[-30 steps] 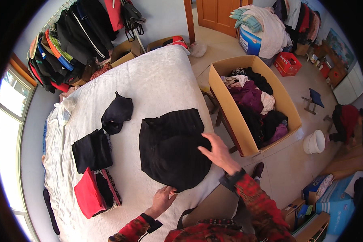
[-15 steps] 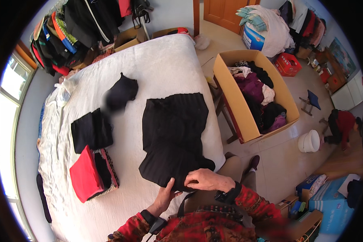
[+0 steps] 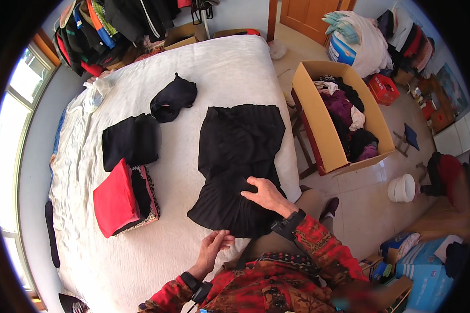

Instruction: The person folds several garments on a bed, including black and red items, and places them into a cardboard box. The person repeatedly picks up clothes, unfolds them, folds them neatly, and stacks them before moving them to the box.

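A black garment (image 3: pixel 240 141) lies spread on the white-covered bed, narrow at its middle and flaring into pleats toward me. At its near hem is my left hand (image 3: pixel 210 253), thumb and fingers closed on the edge. My right hand (image 3: pixel 270 197) rests over the right side of the pleated part, fingers stretched out and thumb apart, gripping nothing. To the left lie a folded black cloth (image 3: pixel 130 142) and a pile with a red folded cloth (image 3: pixel 115 201) on it, dark and patterned cloth showing beneath. Farther back is a crumpled black garment (image 3: pixel 175 98).
The bed (image 3: pixel 177 182) fills the middle. Right of it, a large cardboard box (image 3: pixel 318 122) holds jumbled clothes. Beyond are a white bucket (image 3: pixel 401 188), a small folding stool (image 3: pixel 410 136) and a crouching person (image 3: pixel 448 175) in red. Clothes (image 3: pixel 130 21) hang at the back left.
My right hand has moved from the hem up onto the pleated part, its fingers opening out. The pleats now lie flatter and more spread. My left hand stays by the hem.
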A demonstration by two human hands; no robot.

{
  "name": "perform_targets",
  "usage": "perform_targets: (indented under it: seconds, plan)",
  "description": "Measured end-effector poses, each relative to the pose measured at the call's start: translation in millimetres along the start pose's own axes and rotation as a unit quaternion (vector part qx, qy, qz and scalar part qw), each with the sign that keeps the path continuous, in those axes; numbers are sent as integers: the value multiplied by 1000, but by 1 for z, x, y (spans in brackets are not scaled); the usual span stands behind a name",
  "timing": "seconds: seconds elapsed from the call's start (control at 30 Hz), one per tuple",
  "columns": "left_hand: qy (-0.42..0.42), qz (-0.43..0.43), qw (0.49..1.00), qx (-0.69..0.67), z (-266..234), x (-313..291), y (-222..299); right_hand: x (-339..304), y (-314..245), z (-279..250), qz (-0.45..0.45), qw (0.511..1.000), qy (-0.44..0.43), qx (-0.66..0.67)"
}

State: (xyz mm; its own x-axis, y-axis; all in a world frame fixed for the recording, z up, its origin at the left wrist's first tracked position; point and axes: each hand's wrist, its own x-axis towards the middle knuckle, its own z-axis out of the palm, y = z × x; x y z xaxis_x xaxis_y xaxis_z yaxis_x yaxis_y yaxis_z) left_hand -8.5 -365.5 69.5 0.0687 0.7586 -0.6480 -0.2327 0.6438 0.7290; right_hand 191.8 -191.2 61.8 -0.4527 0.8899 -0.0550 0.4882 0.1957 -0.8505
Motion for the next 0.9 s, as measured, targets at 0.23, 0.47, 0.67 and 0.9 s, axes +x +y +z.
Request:
perform_targets:
  seconds: [0.23, 0.47, 0.67, 0.9]
  plan:
    - [-60, 0, 997, -55, 20, -7, 17, -70, -62, 0, -187, 942, -277, -35]
    - [-39, 44, 994, -87, 16, -16, -3, -86, -61, -7, -40, 951, -245, 185]
    - [-66, 58, 988, -126, 23, -22, 13, -96, -46, -10, 67, 975, -47, 208]
    - [-128, 193, 971, 49, 58, -19, 64, -104, -54, -24, 68, 946, -163, 273]
